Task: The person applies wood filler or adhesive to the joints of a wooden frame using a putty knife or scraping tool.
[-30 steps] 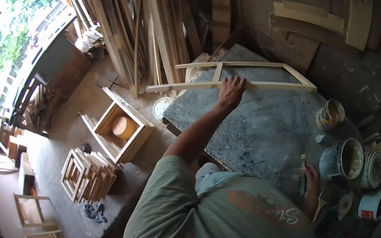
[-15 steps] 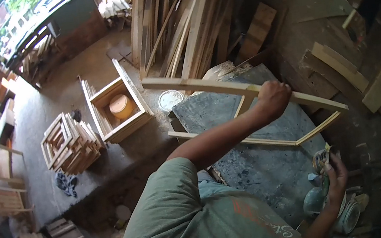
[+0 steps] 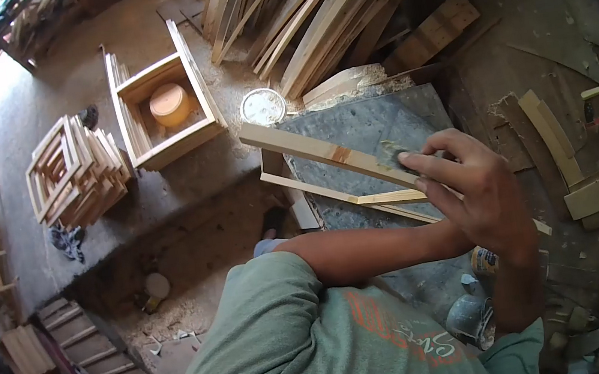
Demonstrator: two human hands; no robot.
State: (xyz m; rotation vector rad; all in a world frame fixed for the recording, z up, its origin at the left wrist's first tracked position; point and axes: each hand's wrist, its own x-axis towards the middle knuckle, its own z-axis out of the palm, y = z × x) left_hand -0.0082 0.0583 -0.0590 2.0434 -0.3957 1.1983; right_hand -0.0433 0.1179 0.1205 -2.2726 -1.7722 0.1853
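Note:
A light wooden frame point(image 3: 294, 144) with angled bars is tilted above the grey work surface point(image 3: 376, 252). There is a reddish-brown patch on its upper bar. My right hand point(image 3: 477, 182) is at the bar's right part, its fingers closed on a small dark putty scraper point(image 3: 403, 160). Yellowish paste shows at the scraper's tip, close to the bar. My left forearm point(image 3: 383, 248) reaches across below the frame; its hand is hidden behind my right hand and wrist. A labelled can point(image 3: 484, 261) stands beyond my right forearm, partly covered.
A bluish-grey container point(image 3: 470, 313) is near my shirt. Stacked small frames point(image 3: 78, 171) and a larger wooden frame point(image 3: 177, 146) around an orange tub point(image 3: 169, 104) stand left. A white-filled bucket point(image 3: 262, 107), long planks point(image 3: 326, 17) and curved offcuts point(image 3: 550, 135) lie around the work surface.
My right hand has moved from the can up to the frame, now with the scraper. The frame has been turned and shifted. My left hand, earlier gripping the upper bar, is now hidden.

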